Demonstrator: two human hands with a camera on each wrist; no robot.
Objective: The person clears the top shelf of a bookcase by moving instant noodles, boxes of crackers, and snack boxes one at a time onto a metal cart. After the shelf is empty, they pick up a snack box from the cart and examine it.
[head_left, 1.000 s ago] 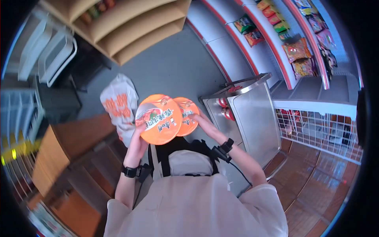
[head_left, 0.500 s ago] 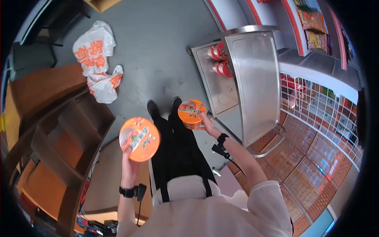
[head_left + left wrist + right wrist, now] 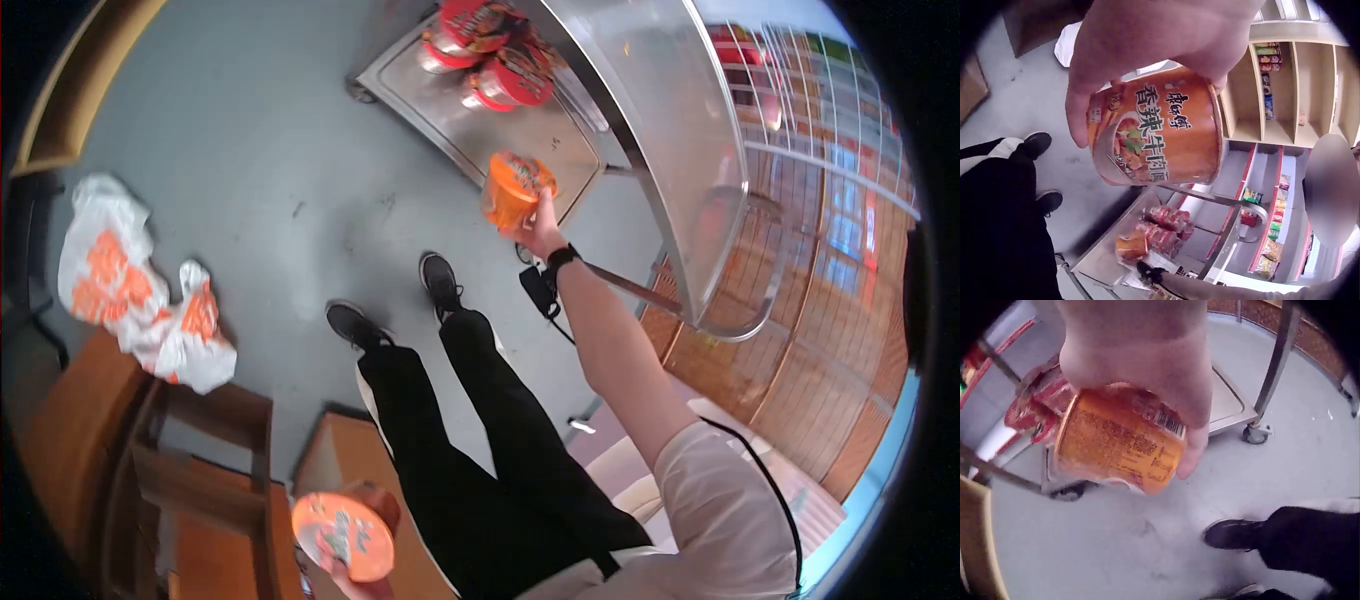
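Note:
The right hand (image 3: 543, 230) grips an orange noodle cup (image 3: 514, 192) at the near edge of the metal cart's lower shelf (image 3: 580, 150); in the right wrist view the cup (image 3: 1119, 440) shows its barcode side. Red-lidded cups (image 3: 515, 75) stand farther back on that shelf. At the lower left of the head view, the left hand (image 3: 352, 583) holds another orange cup (image 3: 345, 537). Fingers and thumb wrap this cup (image 3: 1157, 128) in the left wrist view, its printed label facing that camera.
White plastic bags (image 3: 120, 270) with orange print lie on the floor at left. Brown shelving (image 3: 200, 500) stands at lower left. The cart's upper tray (image 3: 690, 130) and handle (image 3: 750, 325) overhang at right, beside a white wire grid (image 3: 840, 170).
Both cups, together at first, are now far apart: the right hand has carried its cup to the cart's lower shelf, the left hand's is lower left. The head view has turned toward the floor and cart.

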